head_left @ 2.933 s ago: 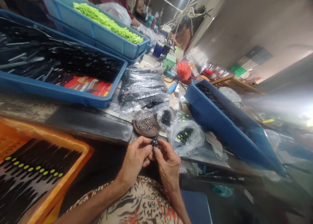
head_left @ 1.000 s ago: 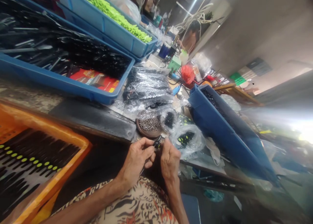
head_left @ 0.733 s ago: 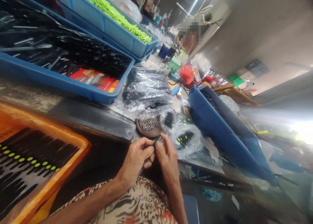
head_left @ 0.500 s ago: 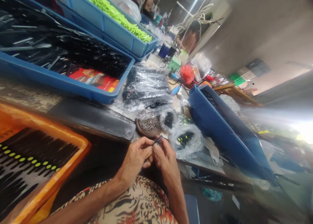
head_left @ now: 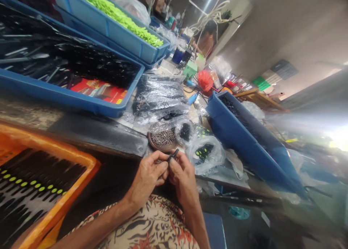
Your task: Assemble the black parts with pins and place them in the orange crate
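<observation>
Both hands meet in front of my lap, at the bench edge. Between their fingertips is a small black part [head_left: 173,154], slim and stick-like; its exact kind is too small to make out. My left hand [head_left: 148,178] pinches it from the left, thumb and forefinger together. From the right, my right hand [head_left: 182,176] grips the same part, its upper end poking out above the thumb. Just beyond the fingers sits a round brown bowl [head_left: 154,144] of small metal pins or screws [head_left: 164,136]. Right of it, an open clear bag [head_left: 217,151] holds black and lime-green pieces.
An orange crate [head_left: 89,165] with rows of black, green-dotted pieces stands at lower left. Blue bins [head_left: 119,109] line the left of the bench; another blue bin [head_left: 244,147] leans at right. Plastic-wrapped black goods [head_left: 163,93] lie ahead. A person [head_left: 205,42] sits far back.
The view has shifted slightly, so the bench things sit a little further left. Both hands stay together on the black part, which is now turned a little differently between the fingers.
</observation>
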Available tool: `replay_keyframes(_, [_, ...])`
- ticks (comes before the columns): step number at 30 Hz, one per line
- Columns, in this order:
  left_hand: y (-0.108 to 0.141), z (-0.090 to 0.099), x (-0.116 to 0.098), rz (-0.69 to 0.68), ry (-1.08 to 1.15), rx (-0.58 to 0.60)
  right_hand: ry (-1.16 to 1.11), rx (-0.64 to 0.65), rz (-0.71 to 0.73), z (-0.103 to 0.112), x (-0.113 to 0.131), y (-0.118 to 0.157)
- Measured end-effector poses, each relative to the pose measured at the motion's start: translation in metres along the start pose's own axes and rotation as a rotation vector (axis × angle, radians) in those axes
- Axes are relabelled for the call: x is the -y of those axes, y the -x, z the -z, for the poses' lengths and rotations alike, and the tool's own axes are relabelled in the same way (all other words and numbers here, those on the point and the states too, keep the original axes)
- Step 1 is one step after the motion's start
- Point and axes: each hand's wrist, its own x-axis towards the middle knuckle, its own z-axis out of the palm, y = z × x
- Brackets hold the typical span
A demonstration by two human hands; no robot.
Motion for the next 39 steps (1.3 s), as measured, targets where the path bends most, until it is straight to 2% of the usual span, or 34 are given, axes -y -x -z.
replay_keyframes(2, [0.0,0.001,0.0,-0.015,-0.013,0.003,-0.003,-0.024,0.034,0.0,0.0,-0.001])
replay_keyframes(6, [0.001,0.002,-0.001,-0.042,-0.048,-0.016,0.109,-0.169,0.181,-0.001,-0.002,0.001])
replay_keyframes(16, [0.003,-0.002,-0.001,-0.077,-0.114,-0.083,0.433,-0.247,0.507,-0.007,-0.009,0.006])
replay_keyframes(18, [0.004,-0.003,-0.001,-0.089,-0.127,-0.086,0.456,-0.265,0.526,-0.007,-0.009,0.007])
replay_keyframes(21, [0.005,-0.004,0.001,-0.135,-0.166,-0.089,0.36,-0.261,0.427,-0.008,-0.008,0.009])
replay_keyframes(25, [0.005,-0.001,0.007,-0.31,-0.274,-0.084,0.094,-0.19,0.223,-0.008,-0.006,0.011])
replay_keyframes(29, [0.001,0.005,0.012,-0.503,-0.449,-0.057,-0.196,-0.067,0.149,-0.006,-0.003,0.009])
replay_keyframes(32, [-0.003,0.007,0.013,-0.588,-0.552,-0.051,-0.37,-0.016,0.091,-0.005,0.0,0.007])
replay_keyframes(35, [-0.003,0.007,0.011,-0.557,-0.581,-0.054,-0.443,-0.012,0.027,-0.005,0.002,0.005])
replay_keyframes(39, [-0.001,0.002,0.005,-0.298,-0.423,-0.075,-0.427,-0.004,-0.01,-0.006,0.001,0.002])
